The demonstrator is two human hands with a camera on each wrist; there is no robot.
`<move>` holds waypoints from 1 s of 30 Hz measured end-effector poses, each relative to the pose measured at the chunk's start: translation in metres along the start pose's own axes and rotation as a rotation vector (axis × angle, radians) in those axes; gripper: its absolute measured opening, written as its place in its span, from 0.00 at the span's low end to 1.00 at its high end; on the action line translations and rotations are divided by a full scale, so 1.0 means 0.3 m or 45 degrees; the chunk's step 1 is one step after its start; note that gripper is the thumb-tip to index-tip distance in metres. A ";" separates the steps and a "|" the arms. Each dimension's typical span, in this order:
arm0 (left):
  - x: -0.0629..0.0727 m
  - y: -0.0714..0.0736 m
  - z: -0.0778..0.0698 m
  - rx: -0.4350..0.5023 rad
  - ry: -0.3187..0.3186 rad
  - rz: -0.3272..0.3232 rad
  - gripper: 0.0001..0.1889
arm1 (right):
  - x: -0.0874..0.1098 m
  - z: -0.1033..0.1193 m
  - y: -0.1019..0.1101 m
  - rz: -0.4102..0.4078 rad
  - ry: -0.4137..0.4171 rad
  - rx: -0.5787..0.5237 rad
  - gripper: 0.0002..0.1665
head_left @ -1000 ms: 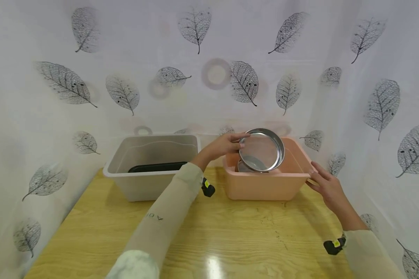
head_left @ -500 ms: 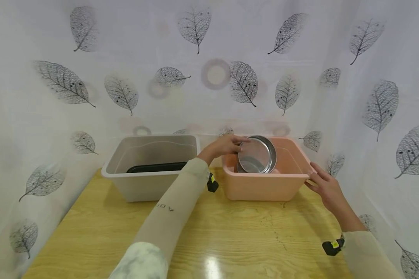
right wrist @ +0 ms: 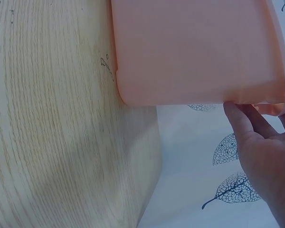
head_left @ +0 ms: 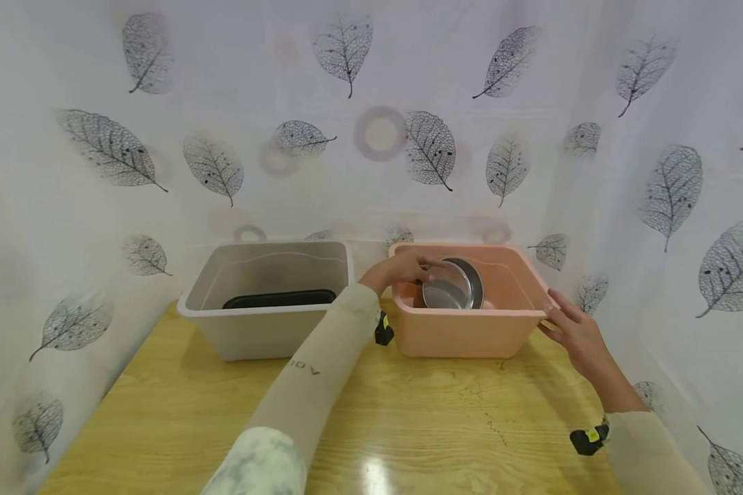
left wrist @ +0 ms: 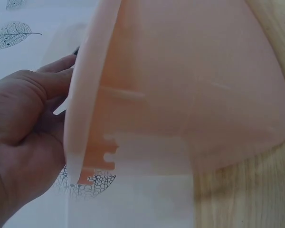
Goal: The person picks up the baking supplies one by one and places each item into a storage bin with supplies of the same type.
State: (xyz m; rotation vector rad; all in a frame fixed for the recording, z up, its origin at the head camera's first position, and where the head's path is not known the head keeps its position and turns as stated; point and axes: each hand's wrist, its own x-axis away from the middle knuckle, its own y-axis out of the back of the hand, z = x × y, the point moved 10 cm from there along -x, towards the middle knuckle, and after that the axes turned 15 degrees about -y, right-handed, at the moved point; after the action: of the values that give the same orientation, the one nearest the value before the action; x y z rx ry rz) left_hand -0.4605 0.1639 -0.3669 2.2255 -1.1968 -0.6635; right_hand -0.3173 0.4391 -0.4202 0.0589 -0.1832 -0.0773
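Note:
My left hand (head_left: 408, 267) reaches over the left rim of a pink plastic bin (head_left: 464, 337). It holds the left edge of a round metal sieve (head_left: 448, 285), which has a shiny rim and a see-through middle. The sieve leans at a tilt inside the bin, its lower edge hidden behind the front wall. Another round metal thing seems to lie beneath it, hard to make out. At the bin's right rim my right hand (head_left: 578, 337) grips the corner, the thumb against the outer wall in the right wrist view. The bin's wall hides my left fingertips in the left wrist view.
To the left stands a grey plastic bin (head_left: 260, 333) with a long black item (head_left: 278, 298) inside. Both bins rest at the back of a wooden table (head_left: 433, 412). A white sheet with leaf prints (head_left: 371, 185) hangs close behind and along the sides.
My left hand has lowered the sieve deeper into the pink bin and slightly leftward. The right hand has kept its grip on the bin's rim.

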 end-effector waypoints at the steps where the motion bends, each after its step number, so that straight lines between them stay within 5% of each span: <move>1: -0.002 -0.004 -0.003 -0.015 0.000 0.005 0.24 | 0.001 -0.001 0.002 -0.002 -0.002 -0.002 0.43; 11: -0.023 -0.026 0.016 -0.126 0.053 0.004 0.25 | 0.005 -0.003 -0.004 -0.006 -0.002 0.020 0.43; 22: -0.015 -0.013 0.011 0.010 0.004 -0.041 0.26 | 0.001 -0.001 -0.003 -0.011 0.031 0.070 0.42; 30: 0.022 0.007 -0.019 0.216 -0.072 -0.109 0.27 | -0.005 0.001 0.015 -0.084 0.013 0.152 0.43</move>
State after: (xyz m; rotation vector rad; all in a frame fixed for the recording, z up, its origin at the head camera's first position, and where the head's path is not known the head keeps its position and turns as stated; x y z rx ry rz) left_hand -0.4549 0.1586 -0.3624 2.4251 -1.2318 -0.6848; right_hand -0.3185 0.4436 -0.4200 0.1843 -0.1757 -0.1321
